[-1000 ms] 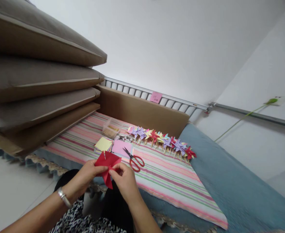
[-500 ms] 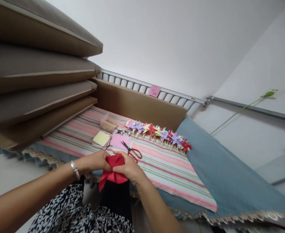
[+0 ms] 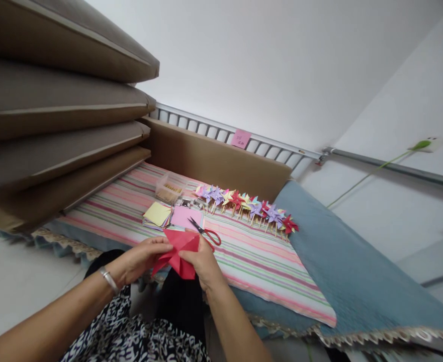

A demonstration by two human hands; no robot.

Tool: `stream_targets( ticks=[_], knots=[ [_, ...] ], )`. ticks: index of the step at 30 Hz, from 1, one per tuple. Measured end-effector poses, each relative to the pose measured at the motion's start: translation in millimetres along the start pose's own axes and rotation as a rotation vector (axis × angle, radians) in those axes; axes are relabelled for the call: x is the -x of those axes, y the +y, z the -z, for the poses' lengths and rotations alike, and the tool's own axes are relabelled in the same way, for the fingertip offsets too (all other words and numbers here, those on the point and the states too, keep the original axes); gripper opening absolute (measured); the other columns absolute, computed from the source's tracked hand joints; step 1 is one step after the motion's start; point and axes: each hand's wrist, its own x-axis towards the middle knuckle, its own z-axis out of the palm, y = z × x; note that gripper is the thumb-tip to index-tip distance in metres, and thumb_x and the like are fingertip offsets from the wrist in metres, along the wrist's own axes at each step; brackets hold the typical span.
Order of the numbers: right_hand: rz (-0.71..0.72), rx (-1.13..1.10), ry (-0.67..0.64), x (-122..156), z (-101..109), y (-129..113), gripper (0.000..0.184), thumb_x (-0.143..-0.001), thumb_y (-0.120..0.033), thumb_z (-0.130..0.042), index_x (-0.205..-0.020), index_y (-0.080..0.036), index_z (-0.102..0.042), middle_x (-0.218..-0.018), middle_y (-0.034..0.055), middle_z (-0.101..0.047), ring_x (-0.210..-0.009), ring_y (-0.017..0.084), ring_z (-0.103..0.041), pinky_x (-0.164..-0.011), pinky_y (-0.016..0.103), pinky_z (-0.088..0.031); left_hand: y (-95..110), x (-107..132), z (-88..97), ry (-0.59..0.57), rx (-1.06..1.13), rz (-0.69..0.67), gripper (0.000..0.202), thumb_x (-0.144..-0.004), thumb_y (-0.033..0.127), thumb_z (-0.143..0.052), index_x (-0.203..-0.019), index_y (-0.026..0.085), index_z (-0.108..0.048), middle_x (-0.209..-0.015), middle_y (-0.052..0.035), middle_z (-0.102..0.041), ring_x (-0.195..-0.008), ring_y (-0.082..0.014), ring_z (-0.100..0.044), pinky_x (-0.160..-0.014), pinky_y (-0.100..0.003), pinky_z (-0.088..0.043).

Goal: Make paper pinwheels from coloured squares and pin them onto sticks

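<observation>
A red paper pinwheel (image 3: 179, 246), cut and partly folded, is held over my lap at the near edge of the striped cloth. My left hand (image 3: 145, 257), with a silver bracelet on its wrist, pinches the paper's left side. On the other side, my right hand (image 3: 202, 261) grips it with the thumb pressed near the centre. Just beyond the right hand lie red-handled scissors (image 3: 207, 232), blades open, partly over a pink paper square (image 3: 185, 217). Left of that sits a stack of paper squares (image 3: 158, 214) with yellow on top.
Finished pinwheels (image 3: 255, 207) on sticks stand in a row at the back. A clear plastic box (image 3: 169, 188) holds small sticks. Stacked cushions (image 3: 66, 100) rise at the left; a brown board (image 3: 217, 156) closes the back. A blue cover (image 3: 342, 251) lies right.
The red paper has turned, and a pointed corner now stands up at its top left. My left hand has shifted left, away from the centre; my right thumb stays on the paper.
</observation>
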Motion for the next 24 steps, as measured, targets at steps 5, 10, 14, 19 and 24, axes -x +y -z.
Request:
stream_targets(
  ticks=[5,10,14,19,24],
  knots=[
    [0.087,0.099,0.101,0.0,-3.3,4.5,0.06,-0.057,-0.012,-0.063,-0.116,-0.017,-0.053,-0.094,0.0037,-0.067,-0.078,0.019,-0.064,-0.073,0.029,-0.05,-17.3,-5.0,-7.2,0.054,0.012,-0.025,0.016,-0.064,0.025,-0.075,-0.072,0.013,-0.069,-0.07,-0.0047,-0.07,-0.065,-0.0141,-0.062,-0.07,-0.024,-0.046],
    [0.125,0.1,0.129,-0.8,-2.4,12.2,0.059,-0.06,-0.013,-0.063,-0.118,-0.017,-0.052,-0.098,0.0048,-0.068,-0.081,0.019,-0.065,-0.075,0.03,-0.05,-19.8,-13.6,-14.2,0.149,-0.013,-0.062,0.013,-0.06,0.022,-0.077,-0.064,0.013,-0.068,-0.062,-0.003,-0.069,-0.057,-0.0125,-0.061,-0.065,-0.023,-0.046],
    [0.165,0.048,0.09,3.6,9.4,18.7,0.048,-0.07,-0.023,-0.061,-0.117,-0.017,-0.052,-0.084,0.0028,-0.068,-0.074,0.018,-0.065,-0.068,0.029,-0.051,-14.3,-17.0,-17.1,0.145,-0.011,-0.059,0.012,-0.062,0.021,-0.075,-0.064,0.012,-0.068,-0.06,-0.0032,-0.067,-0.055,-0.012,-0.059,-0.062,-0.023,-0.046],
    [0.488,0.369,0.127,29.2,40.1,21.6,0.035,-0.085,-0.024,-0.05,-0.119,-0.019,-0.055,-0.075,0.0015,-0.063,-0.07,0.016,-0.061,-0.069,0.028,-0.05,-0.4,-16.7,-17.6,0.107,0.001,-0.008,0.012,-0.063,0.021,-0.073,-0.069,0.012,-0.069,-0.065,-0.0034,-0.068,-0.059,-0.0131,-0.059,-0.063,-0.024,-0.047],
    [0.765,0.71,-0.056,43.5,51.6,18.0,0.035,-0.087,-0.012,-0.044,-0.114,-0.027,-0.063,-0.09,0.0062,-0.066,-0.084,0.018,-0.061,-0.076,0.031,-0.049,3.4,-10.0,-16.6,0.027,0.037,0.024,0.01,-0.064,0.021,-0.072,-0.07,0.014,-0.07,-0.065,-0.0027,-0.067,-0.058,-0.013,-0.058,-0.062,-0.024,-0.048]
  ],
)
